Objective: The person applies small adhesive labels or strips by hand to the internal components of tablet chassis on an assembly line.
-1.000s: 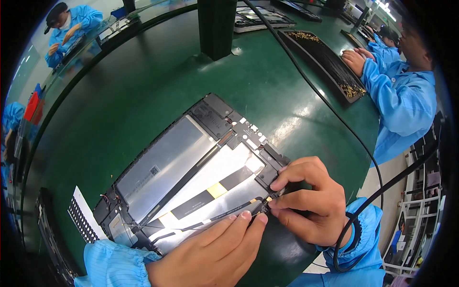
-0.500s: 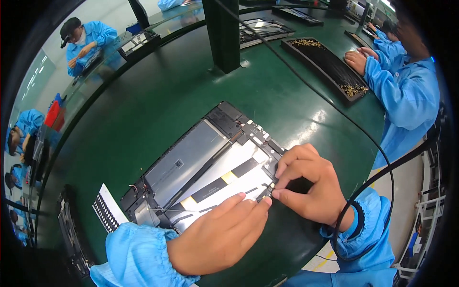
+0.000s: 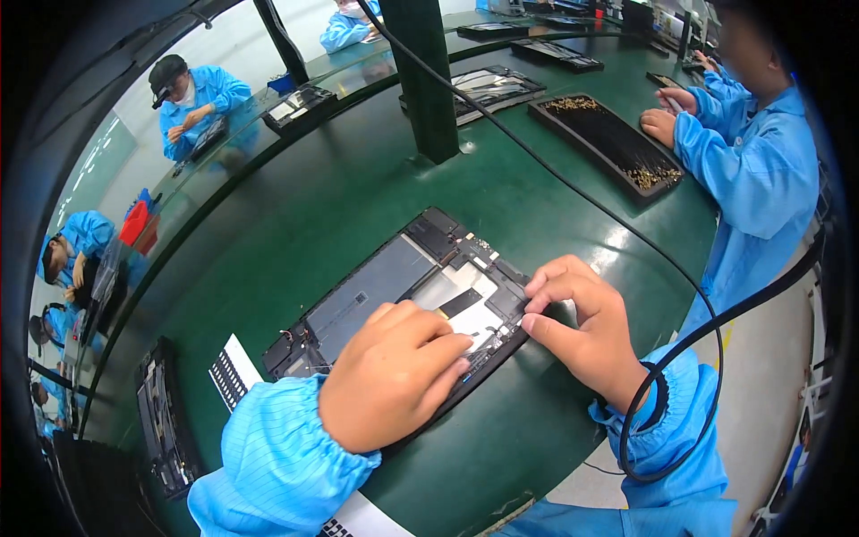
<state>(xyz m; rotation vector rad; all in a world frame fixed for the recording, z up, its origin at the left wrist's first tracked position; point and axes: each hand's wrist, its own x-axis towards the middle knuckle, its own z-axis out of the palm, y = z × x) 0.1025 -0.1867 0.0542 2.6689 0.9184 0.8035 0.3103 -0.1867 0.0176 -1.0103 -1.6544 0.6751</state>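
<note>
In front of me an opened tablet-like device (image 3: 371,282) lies at a slant on the green table, its large grey battery, silver plate and black strips exposed. My left hand (image 3: 389,376) reaches across its near part, fingers bent and tips drawn together by the lower edge. Whatever sits between those tips is hidden. At the right corner, my right hand (image 3: 582,327) has thumb and forefinger closed on the device's edge. A white sheet with rows of black pieces (image 3: 234,371) lies left of the device, and part of a white sheet (image 3: 371,519) shows beneath my left forearm.
Another opened device (image 3: 164,416) rests at the left. A black tray with gold-tipped pieces (image 3: 608,148) stands at the far right, near a co-worker (image 3: 747,170). A dark green post (image 3: 428,98) rises from the table (image 3: 537,210). A black cable (image 3: 573,170) loops across to my right wrist.
My left hand has shifted farther over the device, its fingers now more bent. More of the device's near right edge shows. My right hand remains at the corner. The whole view has shifted slightly.
</note>
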